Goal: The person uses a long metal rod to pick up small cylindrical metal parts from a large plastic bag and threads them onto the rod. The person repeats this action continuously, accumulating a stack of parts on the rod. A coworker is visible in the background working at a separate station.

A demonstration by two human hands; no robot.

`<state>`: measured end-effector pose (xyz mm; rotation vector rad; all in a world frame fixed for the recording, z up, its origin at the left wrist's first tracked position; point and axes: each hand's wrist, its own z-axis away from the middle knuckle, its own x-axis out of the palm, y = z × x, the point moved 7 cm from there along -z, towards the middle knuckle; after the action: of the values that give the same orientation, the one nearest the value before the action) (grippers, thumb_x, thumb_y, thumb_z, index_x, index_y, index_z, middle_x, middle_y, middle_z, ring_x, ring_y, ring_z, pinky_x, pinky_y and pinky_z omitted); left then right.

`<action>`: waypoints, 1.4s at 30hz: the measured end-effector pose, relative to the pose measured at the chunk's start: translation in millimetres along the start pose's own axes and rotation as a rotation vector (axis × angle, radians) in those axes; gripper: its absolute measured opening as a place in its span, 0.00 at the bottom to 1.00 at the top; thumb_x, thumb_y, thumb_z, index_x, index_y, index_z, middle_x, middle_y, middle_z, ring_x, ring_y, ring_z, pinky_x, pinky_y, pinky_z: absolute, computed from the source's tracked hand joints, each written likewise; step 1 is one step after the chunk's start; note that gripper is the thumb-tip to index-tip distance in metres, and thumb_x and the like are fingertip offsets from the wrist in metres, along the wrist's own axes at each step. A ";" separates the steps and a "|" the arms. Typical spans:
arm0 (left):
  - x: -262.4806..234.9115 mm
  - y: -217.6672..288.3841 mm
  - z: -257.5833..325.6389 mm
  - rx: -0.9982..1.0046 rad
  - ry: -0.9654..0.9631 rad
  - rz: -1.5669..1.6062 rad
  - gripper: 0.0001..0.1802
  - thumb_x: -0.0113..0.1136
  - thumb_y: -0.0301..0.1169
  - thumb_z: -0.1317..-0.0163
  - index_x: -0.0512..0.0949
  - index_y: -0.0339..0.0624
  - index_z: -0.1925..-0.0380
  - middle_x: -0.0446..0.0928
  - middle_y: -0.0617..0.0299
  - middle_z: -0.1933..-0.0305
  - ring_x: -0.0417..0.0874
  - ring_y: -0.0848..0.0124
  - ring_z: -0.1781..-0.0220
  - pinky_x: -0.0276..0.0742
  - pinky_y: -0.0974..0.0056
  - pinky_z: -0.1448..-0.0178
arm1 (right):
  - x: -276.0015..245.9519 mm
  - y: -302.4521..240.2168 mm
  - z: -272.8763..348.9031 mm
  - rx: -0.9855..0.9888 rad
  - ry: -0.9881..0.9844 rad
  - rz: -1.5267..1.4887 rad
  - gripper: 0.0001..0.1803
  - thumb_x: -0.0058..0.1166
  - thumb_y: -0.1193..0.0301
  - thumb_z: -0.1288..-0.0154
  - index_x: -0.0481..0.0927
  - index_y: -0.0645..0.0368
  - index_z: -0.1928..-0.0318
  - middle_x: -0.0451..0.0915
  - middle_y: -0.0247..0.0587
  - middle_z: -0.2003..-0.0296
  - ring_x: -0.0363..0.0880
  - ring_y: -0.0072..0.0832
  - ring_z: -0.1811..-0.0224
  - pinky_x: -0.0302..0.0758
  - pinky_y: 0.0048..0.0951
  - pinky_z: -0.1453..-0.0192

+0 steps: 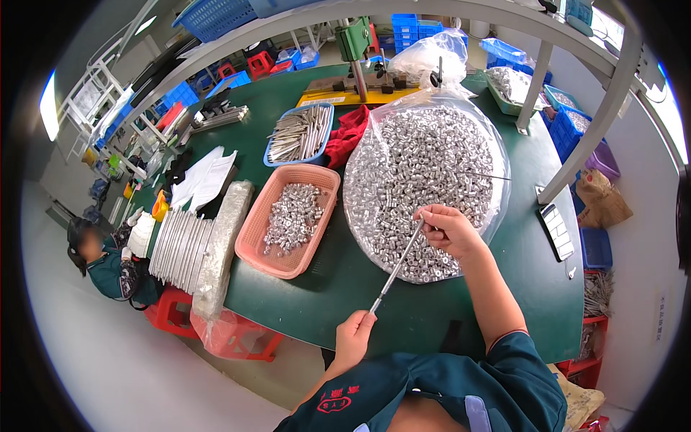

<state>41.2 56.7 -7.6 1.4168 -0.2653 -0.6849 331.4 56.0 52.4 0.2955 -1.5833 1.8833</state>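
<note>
A slim silver metal rod (pixel 400 263) slants between my hands, its upper end over a heap of small parts. My left hand (pixel 353 338) is closed round the lower end, near the table's front edge. At the upper end my right hand (pixel 448 230) pinches the rod; whether a small part is also between those fingers I cannot tell. Under and beyond the right hand, many short silver metal sleeves (pixel 432 155) fill a wide round container lined with a clear plastic bag (pixel 500 155). To the left, a pink plastic basket (pixel 248 248) contains more small silver pieces (pixel 294 216).
Behind the pink basket stands a blue basket (pixel 268 155) of metal rods, beside a red cloth (pixel 348 137). A green press (pixel 353 39) rises at the back. Bundled rods (pixel 180 245) lie at the left edge, near a seated person (pixel 104 266). A shelf post (pixel 590 137) stands right.
</note>
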 end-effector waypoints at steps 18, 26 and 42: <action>-2.7 -1.6 -0.2 0.033 0.065 0.077 0.11 0.53 0.34 0.29 0.79 0.38 0.65 0.65 0.74 0.81 0.60 0.86 0.79 0.54 0.75 0.76 | 29.8 35.4 -2.9 -0.081 0.028 -0.127 0.05 0.55 0.71 0.31 0.76 0.59 0.60 0.70 0.26 0.76 0.58 0.11 0.82 0.53 0.15 0.81; -1.8 -4.9 -0.7 -0.062 0.021 0.179 0.11 0.56 0.33 0.31 0.79 0.35 0.65 0.67 0.73 0.79 0.62 0.85 0.77 0.59 0.74 0.74 | 0.1 7.8 -1.0 -0.054 0.029 -0.082 0.09 0.57 0.66 0.31 0.75 0.59 0.63 0.69 0.25 0.78 0.55 0.11 0.84 0.50 0.15 0.82; 0.6 -2.9 0.0 -0.001 0.020 0.019 0.10 0.56 0.32 0.31 0.79 0.35 0.65 0.67 0.70 0.81 0.63 0.84 0.77 0.60 0.72 0.73 | 2.0 14.2 -1.8 -0.194 0.215 0.090 0.12 0.54 0.66 0.30 0.75 0.61 0.66 0.65 0.25 0.83 0.56 0.12 0.86 0.51 0.17 0.83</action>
<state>40.9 56.3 -10.5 1.4173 -0.2630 -0.6549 321.7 57.5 41.8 -0.0615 -1.6377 1.7452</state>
